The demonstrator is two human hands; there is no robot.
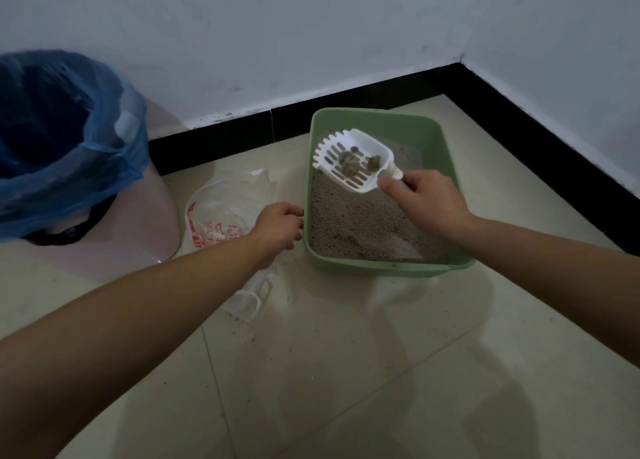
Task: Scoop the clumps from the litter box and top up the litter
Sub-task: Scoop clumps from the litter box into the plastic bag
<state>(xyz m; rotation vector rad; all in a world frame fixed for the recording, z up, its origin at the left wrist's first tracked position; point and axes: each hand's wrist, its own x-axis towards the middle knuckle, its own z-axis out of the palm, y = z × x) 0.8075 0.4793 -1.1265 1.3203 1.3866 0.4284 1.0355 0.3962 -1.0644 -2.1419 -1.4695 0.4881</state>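
**A:** Where are the clumps [353, 162] right now?

**B:** In the white slotted scoop [351, 181], which is lifted above the far half of the green litter box [388, 266]. The right hand [427, 202] has its fingers and thumb closed around the scoop's handle. The left hand [278, 225] holds the box's left rim with curled fingers, and I take that to be steadying it.

**A:** What could go wrong from here?

**B:** The bin [62, 140] with the blue liner stands well apart to the left, so the scoop has to travel over bare floor [346, 354] and a plastic bag [221, 216]. If the toothed front edge tips down, the clumps could roll off. Any grains left among them could fall through the slots on the way. Shaking the scoop out over the box first would help, I think. If the left hand lets go too soon, the light box might slide on the tile.

**A:** Is anything hard to see?

**B:** Yes. The handle is hidden inside the right hand. The inside of the bin is too dark to read. The red print on the bag is illegible, and I cannot tell whether it holds fresh litter. A clear cup [249, 303] lies on the floor beside the left forearm, partly covered by it. The room is dim, so any clumps left in the litter [356, 223] are hard to pick out.
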